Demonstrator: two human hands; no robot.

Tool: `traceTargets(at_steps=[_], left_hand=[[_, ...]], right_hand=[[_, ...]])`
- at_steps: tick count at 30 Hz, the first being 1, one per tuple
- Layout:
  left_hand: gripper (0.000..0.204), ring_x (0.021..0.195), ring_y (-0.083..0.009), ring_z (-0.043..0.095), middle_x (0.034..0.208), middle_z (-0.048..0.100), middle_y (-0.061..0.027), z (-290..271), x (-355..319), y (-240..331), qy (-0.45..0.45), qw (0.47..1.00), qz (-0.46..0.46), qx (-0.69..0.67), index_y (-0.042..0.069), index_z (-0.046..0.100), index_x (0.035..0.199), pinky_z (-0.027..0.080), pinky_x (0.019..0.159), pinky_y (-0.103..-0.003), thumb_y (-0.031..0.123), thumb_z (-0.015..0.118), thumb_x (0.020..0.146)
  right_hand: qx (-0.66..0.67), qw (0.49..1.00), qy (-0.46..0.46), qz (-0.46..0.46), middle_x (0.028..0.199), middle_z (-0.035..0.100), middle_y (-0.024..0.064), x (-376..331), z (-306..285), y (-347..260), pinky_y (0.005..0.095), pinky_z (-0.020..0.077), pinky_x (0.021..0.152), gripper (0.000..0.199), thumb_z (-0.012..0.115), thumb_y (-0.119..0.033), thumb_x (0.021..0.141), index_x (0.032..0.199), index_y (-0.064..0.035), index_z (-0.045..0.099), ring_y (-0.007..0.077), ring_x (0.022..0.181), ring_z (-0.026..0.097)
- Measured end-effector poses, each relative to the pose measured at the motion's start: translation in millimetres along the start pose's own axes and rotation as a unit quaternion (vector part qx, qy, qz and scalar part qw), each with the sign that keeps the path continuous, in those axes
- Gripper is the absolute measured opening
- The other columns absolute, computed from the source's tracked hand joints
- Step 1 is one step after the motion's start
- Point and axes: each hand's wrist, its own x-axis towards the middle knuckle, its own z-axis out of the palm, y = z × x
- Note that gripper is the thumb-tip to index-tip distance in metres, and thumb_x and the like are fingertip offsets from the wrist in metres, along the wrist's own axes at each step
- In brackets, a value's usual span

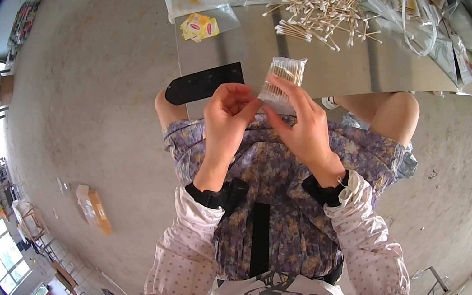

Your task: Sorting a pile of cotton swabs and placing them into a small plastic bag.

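Observation:
A small clear plastic bag of cotton swabs is held upright over my lap at the near edge of the metal table. My left hand pinches the bag's lower edge between thumb and fingertips. Across the bag's face lie the fingers of my right hand, its thumb at the bottom edge near the left thumb. Beyond the bag, a large pile of loose cotton swabs spreads over the table, with a small row of swabs at its near side.
Yellow printed cards lie on the table at the left, by a clear bag. A flat black panel juts out beside my left hand. Plastic bags crowd the table's far right. A cardboard box sits on the floor at left.

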Motion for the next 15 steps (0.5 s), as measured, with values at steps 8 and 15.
traceTargets(at_steps=[8, 15], left_hand=[[0.023, 0.068, -0.0031, 0.057, 0.087, 0.067, -0.0041, 9.3, -9.5, 8.6, 0.006, 0.997, 0.063, 0.043, -0.002, 0.058, 0.104, 0.047, 0.063, -0.019, -0.004, 0.072, 0.087], [0.022, 0.065, -0.0017, 0.052, 0.084, 0.066, -0.0021, 12.0, -17.5, 13.2, 0.014, 0.996, 0.071, 0.053, -0.001, 0.058, 0.103, 0.043, 0.06, -0.018, -0.003, 0.073, 0.087]], right_hand=[[0.029, 0.997, 0.061, 0.038, 0.112, 0.071, 0.0132, 3.0, 4.5, -3.1, 0.0358, 0.057, 0.083, 0.044, 0.078, -0.006, 0.08, 0.121, -0.0053, 0.064, 0.0315, 0.099, 0.071], [0.027, 0.996, 0.064, 0.049, 0.111, 0.071, 0.013, 3.4, 4.9, -7.0, 0.036, 0.057, 0.082, 0.044, 0.078, -0.007, 0.079, 0.121, -0.0056, 0.064, 0.0314, 0.098, 0.071]])
